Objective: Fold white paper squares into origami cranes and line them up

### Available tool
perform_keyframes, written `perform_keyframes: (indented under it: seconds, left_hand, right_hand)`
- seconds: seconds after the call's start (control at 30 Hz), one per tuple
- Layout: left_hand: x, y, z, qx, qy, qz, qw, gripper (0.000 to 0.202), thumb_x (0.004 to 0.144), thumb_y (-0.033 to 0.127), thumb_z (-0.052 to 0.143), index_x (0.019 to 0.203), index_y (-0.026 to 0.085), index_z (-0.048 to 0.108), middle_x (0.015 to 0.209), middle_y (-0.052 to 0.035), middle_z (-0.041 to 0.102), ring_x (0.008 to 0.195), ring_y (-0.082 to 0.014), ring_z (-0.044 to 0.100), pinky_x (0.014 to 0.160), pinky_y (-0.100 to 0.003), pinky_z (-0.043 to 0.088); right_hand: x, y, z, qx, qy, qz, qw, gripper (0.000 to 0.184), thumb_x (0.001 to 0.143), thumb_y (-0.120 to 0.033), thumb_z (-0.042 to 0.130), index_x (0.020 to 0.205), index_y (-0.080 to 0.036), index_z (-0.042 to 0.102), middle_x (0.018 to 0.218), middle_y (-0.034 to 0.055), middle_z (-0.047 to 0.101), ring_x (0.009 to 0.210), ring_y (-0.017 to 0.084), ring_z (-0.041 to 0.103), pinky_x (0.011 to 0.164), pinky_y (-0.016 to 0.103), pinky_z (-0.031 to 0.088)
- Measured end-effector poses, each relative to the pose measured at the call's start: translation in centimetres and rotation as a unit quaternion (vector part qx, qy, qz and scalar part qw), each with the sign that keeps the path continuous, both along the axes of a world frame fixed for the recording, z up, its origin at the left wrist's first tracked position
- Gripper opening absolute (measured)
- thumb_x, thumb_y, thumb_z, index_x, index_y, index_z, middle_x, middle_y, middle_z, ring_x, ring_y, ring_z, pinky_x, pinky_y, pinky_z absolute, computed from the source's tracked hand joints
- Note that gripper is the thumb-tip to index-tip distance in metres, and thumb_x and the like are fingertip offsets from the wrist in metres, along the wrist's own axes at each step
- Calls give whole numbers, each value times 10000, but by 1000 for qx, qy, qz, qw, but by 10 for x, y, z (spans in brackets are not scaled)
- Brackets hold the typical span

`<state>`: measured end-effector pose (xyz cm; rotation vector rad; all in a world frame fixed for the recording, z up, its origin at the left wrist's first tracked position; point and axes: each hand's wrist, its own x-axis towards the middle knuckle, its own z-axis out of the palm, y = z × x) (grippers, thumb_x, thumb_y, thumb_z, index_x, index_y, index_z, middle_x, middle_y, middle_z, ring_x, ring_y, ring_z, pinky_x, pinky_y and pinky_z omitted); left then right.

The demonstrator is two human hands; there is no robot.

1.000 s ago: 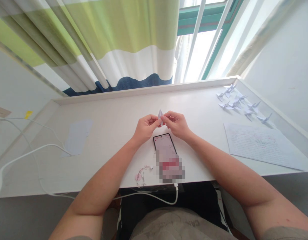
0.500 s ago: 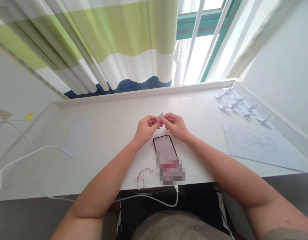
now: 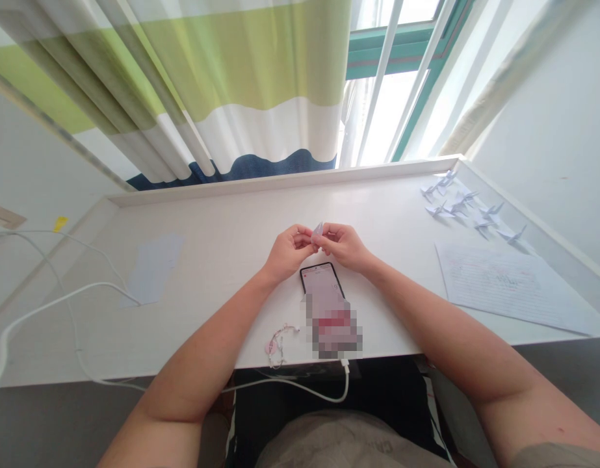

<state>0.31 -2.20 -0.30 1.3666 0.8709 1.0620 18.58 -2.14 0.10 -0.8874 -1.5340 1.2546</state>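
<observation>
Above the middle of the white desk, a small folded piece of white paper [image 3: 318, 230] is pinched between my two hands, its pointed tip facing up. My left hand [image 3: 290, 252] grips its left side with thumb and fingers closed. On the other side, my right hand [image 3: 346, 249] holds it in a pinch, thumb toward the front. The fingers cover the paper's lower part. Just below the hands lies a phone [image 3: 324, 289] in a dark case, its lower half pixelated.
Several folded paper cranes [image 3: 458, 205] sit at the back right, behind lined written sheets [image 3: 504, 283]. White paper strips [image 3: 153, 270] lie at left near white cables [image 3: 60, 299]. A beaded charm strap [image 3: 275, 344] rests beside the phone, whose charging cable [image 3: 346, 383] hangs over the desk edge [image 3: 392, 356].
The folded paper has turned slightly and shifted a little right between my fingers. Both hands keep hold of it, with small finger movements.
</observation>
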Motion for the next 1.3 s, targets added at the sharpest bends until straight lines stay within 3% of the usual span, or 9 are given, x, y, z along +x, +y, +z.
perform_keyframes:
  seconds: [0.27, 0.5, 0.63, 0.73, 0.9, 1.13, 1.3]
  left_hand:
    - [3, -3, 2, -13, 10, 4, 1000, 411, 776, 325, 928, 1002, 199, 608, 867, -49, 826, 790, -187, 780, 792, -325, 579]
    - [3, -3, 0, -27, -4, -10, 1000, 424, 758, 322, 931, 1004, 198, 610, 862, -47, 821, 809, -194, 780, 814, -343, 588]
    - [4, -3, 2, -18, -19, 9, 1000, 369, 881, 481, 843, 1021, 205, 641, 903, -45, 817, 880, -199, 786, 861, -375, 618]
    - [5, -2, 2, -8, -18, 27, 999, 427, 904, 589, 810, 1001, 203, 653, 918, -43, 804, 899, -197, 782, 875, -382, 628]
    - [2, 3, -3, 10, 1, 73, 997, 482, 812, 591, 901, 947, 183, 683, 901, -45, 782, 868, -184, 757, 846, -350, 612]
    - [-2, 5, -4, 63, 33, 102, 992, 426, 814, 560, 906, 918, 176, 753, 876, -54, 789, 834, -189, 738, 816, -332, 575]
    - [-1, 3, -3, 79, 49, 119, 989, 343, 852, 517, 872, 924, 188, 810, 903, -54, 805, 841, -191, 723, 850, -345, 590]
  right_hand:
    - [4, 2, -2, 20, -35, -22, 999, 609, 804, -787, 803, 756, -200, 651, 694, 11, 675, 626, 138, 575, 596, 299, 451]
    - [6, 4, -6, 2, -20, 9, 1000, 604, 834, -788, 781, 790, -203, 635, 691, 11, 671, 640, 146, 608, 596, 298, 473]
    - [4, 7, -9, -5, 7, -51, 999, 595, 755, -758, 866, 824, -220, 622, 660, -46, 601, 605, 129, 581, 559, 284, 460]
    - [1, 9, -12, 3, 40, -97, 994, 608, 698, -721, 927, 819, -240, 576, 678, -56, 609, 628, 142, 624, 592, 300, 519]
    - [-1, 8, -15, 25, 0, -92, 995, 551, 779, -739, 862, 878, -216, 721, 845, 42, 768, 730, 181, 713, 734, 375, 591]
    - [1, 9, -13, 28, 5, -76, 997, 566, 770, -753, 862, 918, -213, 782, 828, 46, 767, 770, 199, 725, 754, 380, 610]
    - [2, 9, -13, 62, -6, -87, 994, 508, 795, -727, 860, 939, -242, 820, 967, 64, 763, 833, 204, 714, 739, 371, 613]
